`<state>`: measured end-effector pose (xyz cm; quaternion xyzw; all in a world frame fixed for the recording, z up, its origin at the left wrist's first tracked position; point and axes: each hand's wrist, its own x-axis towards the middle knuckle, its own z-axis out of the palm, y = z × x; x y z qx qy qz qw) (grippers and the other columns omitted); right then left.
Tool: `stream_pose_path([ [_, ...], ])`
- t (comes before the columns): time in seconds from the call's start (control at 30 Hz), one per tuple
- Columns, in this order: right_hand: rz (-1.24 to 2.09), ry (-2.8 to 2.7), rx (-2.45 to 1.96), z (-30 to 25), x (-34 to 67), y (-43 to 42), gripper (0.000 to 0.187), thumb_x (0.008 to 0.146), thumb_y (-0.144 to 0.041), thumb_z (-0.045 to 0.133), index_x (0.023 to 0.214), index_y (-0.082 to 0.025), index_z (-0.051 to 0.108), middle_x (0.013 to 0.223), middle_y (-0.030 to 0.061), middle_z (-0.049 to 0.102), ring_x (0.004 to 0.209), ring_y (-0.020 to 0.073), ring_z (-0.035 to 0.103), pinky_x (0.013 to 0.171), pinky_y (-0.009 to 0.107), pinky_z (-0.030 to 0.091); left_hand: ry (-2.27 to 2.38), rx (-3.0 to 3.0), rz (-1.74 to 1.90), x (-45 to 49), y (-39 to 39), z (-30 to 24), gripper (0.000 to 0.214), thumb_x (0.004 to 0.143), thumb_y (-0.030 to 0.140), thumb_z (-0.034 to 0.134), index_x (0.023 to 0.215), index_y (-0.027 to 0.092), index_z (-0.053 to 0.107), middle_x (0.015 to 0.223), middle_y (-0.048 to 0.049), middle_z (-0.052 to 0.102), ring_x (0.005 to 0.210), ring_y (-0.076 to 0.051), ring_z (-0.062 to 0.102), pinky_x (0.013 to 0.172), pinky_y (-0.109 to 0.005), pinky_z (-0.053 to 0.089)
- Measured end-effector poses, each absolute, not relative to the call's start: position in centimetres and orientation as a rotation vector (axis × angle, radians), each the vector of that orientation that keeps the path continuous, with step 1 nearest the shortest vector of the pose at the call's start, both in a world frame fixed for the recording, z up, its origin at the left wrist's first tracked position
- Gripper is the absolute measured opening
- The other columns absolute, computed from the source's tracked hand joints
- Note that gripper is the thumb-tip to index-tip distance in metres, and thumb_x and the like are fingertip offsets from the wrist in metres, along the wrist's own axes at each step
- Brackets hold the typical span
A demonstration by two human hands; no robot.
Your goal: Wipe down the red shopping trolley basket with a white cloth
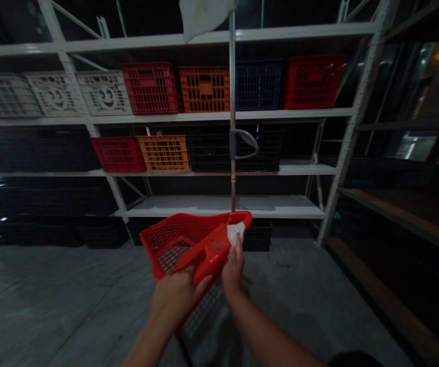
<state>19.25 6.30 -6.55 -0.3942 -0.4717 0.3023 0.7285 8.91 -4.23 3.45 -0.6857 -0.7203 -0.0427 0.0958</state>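
Red basket (204,244) in the middle, left hand (177,293) clamped on its near edge, right hand (234,265) pinching a crumpled white wad (235,233) against the right end.

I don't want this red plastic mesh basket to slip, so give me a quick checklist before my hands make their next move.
1. Left hand hooked over the near edge of the red plastic mesh basket: ok.
2. Right hand has the crumpled white wipe of cloth or paper at its fingertips: ok.
3. Wipe against the basket's smooth edge, near its right end: ok, as far as this view shows.
4. Basket level: not ok by eye; it looks tilted, though the wide lens may exaggerate this.
5. Straight silver metal pole joined to the basket: cannot tell; its foot is hidden behind the rim.
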Motion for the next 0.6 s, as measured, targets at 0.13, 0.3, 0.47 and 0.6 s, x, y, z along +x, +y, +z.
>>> stream_pose_path([
  [0.13, 0.59, -1.252, -0.927, -7.0, 17.2, 2.2, 0.049, 0.092, -0.032, 0.023, 0.14, -0.023, 0.021, 0.148, 0.0017, 0.011, 0.136, 0.0199, 0.002, 0.109, 0.05, 0.012, -2.147, -2.003, -0.129, 9.6, -3.7, 3.5, 0.059, 0.081, 0.059, 0.026, 0.105, 0.017, 0.059, 0.08, -0.0141, 0.068, 0.076, -0.027, 0.065, 0.068, -0.037, 0.047],
  [0.3, 0.488, -1.18, -0.998, -5.9, 20.2, 7.6, 0.048, 0.092, -0.028, 0.02, 0.138, -0.017, 0.026, 0.145, 0.0098, 0.021, 0.136, 0.0222, 0.008, 0.106, 0.054, 0.006, -2.139, -2.023, -0.133, 9.3, -4.0, 3.4, 0.059, 0.081, 0.058, 0.026, 0.113, 0.017, 0.055, 0.081, -0.0134, 0.068, 0.077, -0.026, 0.065, 0.069, -0.036, 0.046],
  [0.47, 0.352, -1.335, -1.203, -3.1, 25.6, 15.0, 0.049, 0.088, -0.02, 0.02, 0.133, -0.008, 0.036, 0.142, 0.0153, 0.028, 0.133, 0.0185, 0.019, 0.106, 0.042, 0.02, -2.094, -2.031, -0.125, 7.6, -5.1, 2.9, 0.061, 0.081, 0.06, 0.024, 0.113, 0.019, 0.055, 0.085, -0.0117, 0.069, 0.079, -0.025, 0.064, 0.07, -0.034, 0.046],
  [0.6, 0.191, -1.847, -1.471, 0.0, 28.6, 17.7, 0.043, 0.087, -0.016, 0.025, 0.119, -0.006, 0.053, 0.124, 0.0169, 0.052, 0.117, 0.021, 0.046, 0.097, 0.036, 0.036, -2.102, -2.052, -0.156, 6.6, -5.7, 2.6, 0.063, 0.08, 0.063, 0.024, 0.112, 0.019, 0.056, 0.087, -0.0116, 0.069, 0.079, -0.025, 0.064, 0.071, -0.033, 0.046],
])
